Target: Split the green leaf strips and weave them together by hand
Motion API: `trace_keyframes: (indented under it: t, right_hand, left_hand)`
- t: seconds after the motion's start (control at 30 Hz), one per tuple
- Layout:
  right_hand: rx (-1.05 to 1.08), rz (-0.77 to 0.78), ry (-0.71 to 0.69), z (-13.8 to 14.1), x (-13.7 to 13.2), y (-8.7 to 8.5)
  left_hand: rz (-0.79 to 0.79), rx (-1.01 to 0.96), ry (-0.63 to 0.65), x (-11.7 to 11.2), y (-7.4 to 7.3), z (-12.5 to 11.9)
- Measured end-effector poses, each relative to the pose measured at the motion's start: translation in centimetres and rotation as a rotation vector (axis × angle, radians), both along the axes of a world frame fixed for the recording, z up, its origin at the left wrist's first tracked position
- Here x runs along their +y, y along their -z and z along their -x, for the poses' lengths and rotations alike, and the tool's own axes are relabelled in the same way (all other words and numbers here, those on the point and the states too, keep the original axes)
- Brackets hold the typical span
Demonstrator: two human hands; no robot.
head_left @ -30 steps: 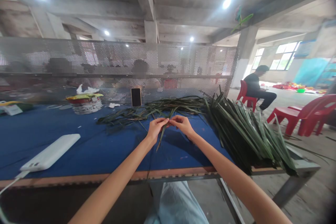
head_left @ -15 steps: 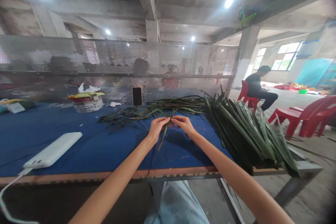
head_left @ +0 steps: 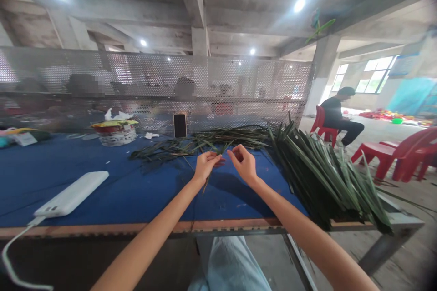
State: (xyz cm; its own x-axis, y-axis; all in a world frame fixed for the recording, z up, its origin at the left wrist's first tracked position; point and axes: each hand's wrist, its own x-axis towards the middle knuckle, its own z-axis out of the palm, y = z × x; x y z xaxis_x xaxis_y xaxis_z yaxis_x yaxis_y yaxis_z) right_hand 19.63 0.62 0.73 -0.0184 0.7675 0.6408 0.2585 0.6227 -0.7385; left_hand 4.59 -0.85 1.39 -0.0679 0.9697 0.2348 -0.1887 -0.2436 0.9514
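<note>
Just above the blue tabletop (head_left: 143, 200), my left hand (head_left: 205, 164) pinches a green leaf strip (head_left: 222, 149) between thumb and fingers. Part of the strip sticks up past the fingertips, and a thin end hangs below the hand. My right hand (head_left: 244, 163) is a little to the right, off the strip, with its fingers curled and the thumb apart from them; I see nothing in it. Behind both hands lies a row of loose leaf strips (head_left: 235, 136). A thick pile of long green leaves (head_left: 324, 173) rests at the table's right end.
On the left lie a white power bank (head_left: 73, 193) with a cable and a wrapped tub (head_left: 116, 134) with tissue. A phone (head_left: 180, 126) stands upright before a perforated metal screen (head_left: 153, 72). At right are red chairs (head_left: 398, 152) and a seated person (head_left: 336, 111).
My right hand has let go of the leaf strip and moved slightly right, its thumb and fingers parting. My left hand keeps its pinch on the strip. The view has shifted slightly.
</note>
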Motion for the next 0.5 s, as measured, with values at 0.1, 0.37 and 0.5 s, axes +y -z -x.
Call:
trace_keyframes:
  t: [0.1, 0.37, 0.5]
  right_hand:
    - [-0.143, -0.076, -0.015, 0.1, -0.5, 0.0]
    - [0.033, -0.001, -0.266, 1.0, 0.6, 0.9]
    - [0.088, -0.008, -0.212, 0.9, 0.9, 0.8]
  left_hand:
    - [-0.105, 0.155, 0.008, -0.4, 0.2, -0.3]
    - [-0.222, 0.408, -0.073, -0.3, 0.8, -0.3]
    - [-0.217, 0.396, -0.108, -0.2, 0.8, -0.1]
